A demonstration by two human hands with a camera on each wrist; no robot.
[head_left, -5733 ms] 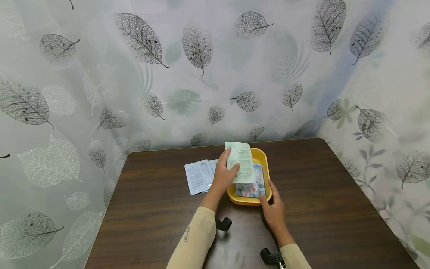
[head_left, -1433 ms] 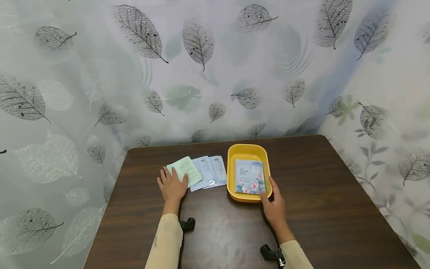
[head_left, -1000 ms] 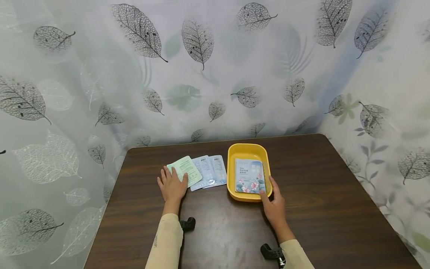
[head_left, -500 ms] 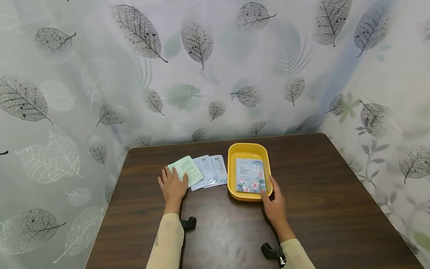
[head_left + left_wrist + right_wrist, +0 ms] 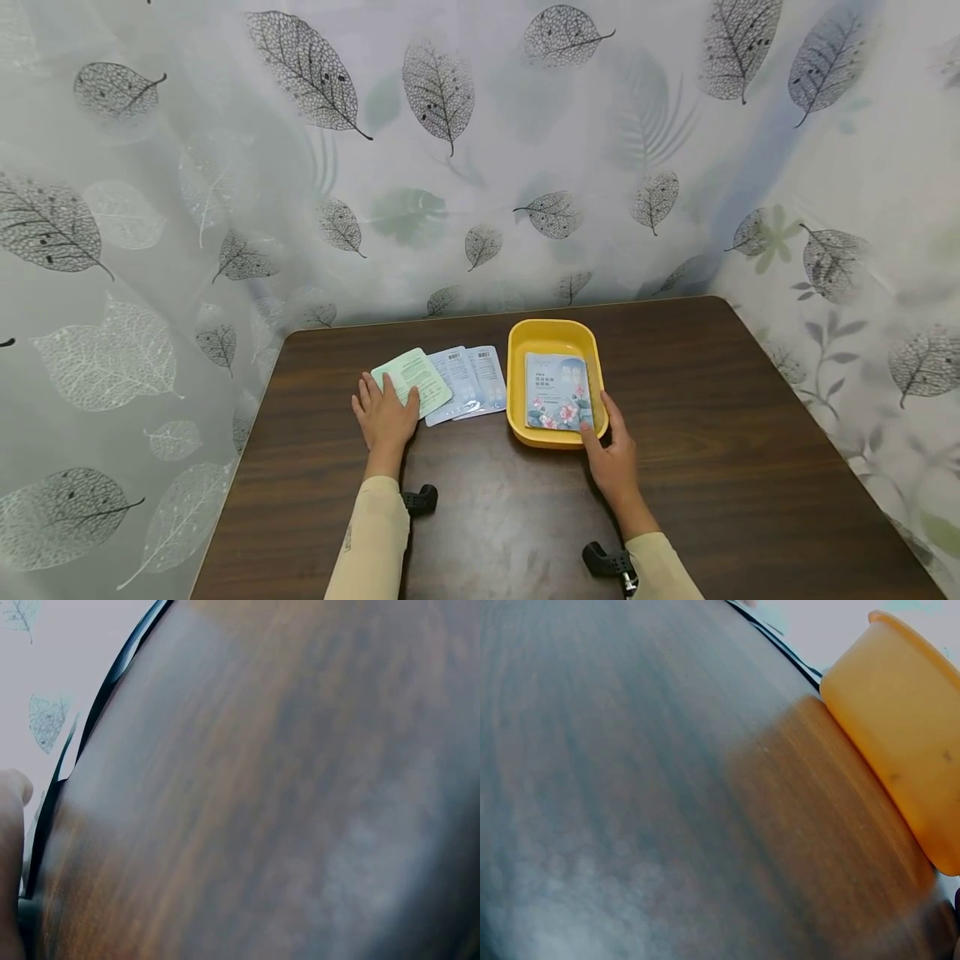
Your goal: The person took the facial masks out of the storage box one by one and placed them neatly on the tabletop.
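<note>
My left hand (image 5: 386, 418) lies with fingers spread on the near left part of a pale green sachet (image 5: 418, 377). That sachet is flat on the table and overlaps the edge of a light blue sachet (image 5: 457, 383). My right hand (image 5: 617, 468) grips the near right side of a yellow plastic basin (image 5: 551, 440), the thumb over its rim and the fingers along the outside. Inside the basin lies a blue sachet with pink flowers (image 5: 557, 390); whether others lie beneath it is hidden. In the right wrist view the basin's outer wall (image 5: 900, 727) shows at the right.
A second light blue sachet (image 5: 489, 377) lies partly under the first, close to the basin's left side. Dark wood tabletop (image 5: 495, 517) spreads around them. A leaf-patterned curtain (image 5: 480, 167) hangs behind the table's far edge.
Since the oldest frame, my left hand has carried the green sachet from above the basin leftward and laid it on the table. Over the last second both hands have stayed still.
</note>
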